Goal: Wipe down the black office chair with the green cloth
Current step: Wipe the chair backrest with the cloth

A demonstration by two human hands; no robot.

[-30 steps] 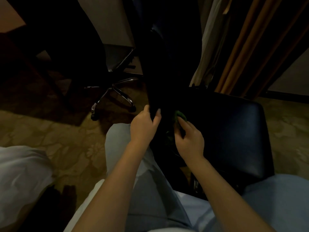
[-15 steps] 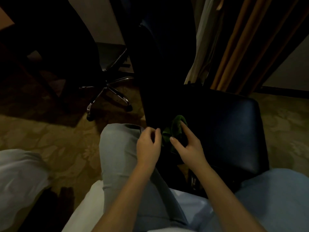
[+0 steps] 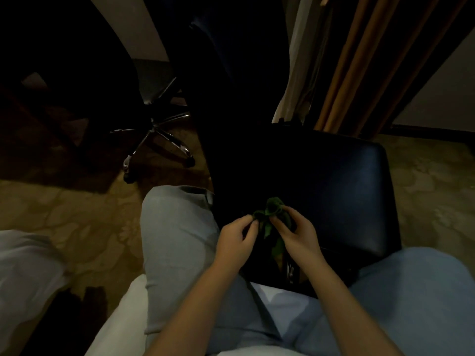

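The black office chair [image 3: 334,191] stands right in front of me, its padded seat between my knees and its tall dark back rising at the upper centre. Bunched over the near part of the seat is the green cloth [image 3: 272,214]. My left hand [image 3: 235,240] pinches its left end with thumb and fingertips. My right hand [image 3: 295,235] pinches the right side of the cloth, and a strip of cloth hangs down between the two hands.
A second swivel chair with a chrome star base [image 3: 156,140] stands on the patterned carpet at the left. Tan curtains [image 3: 359,73] hang behind the chair at the right. White bedding [image 3: 23,263] lies at the lower left. My knees in light trousers flank the seat.
Both hands have come down from the chair's back toward me. The left hand let go of the back's edge and took the cloth, now held bunched between both hands.
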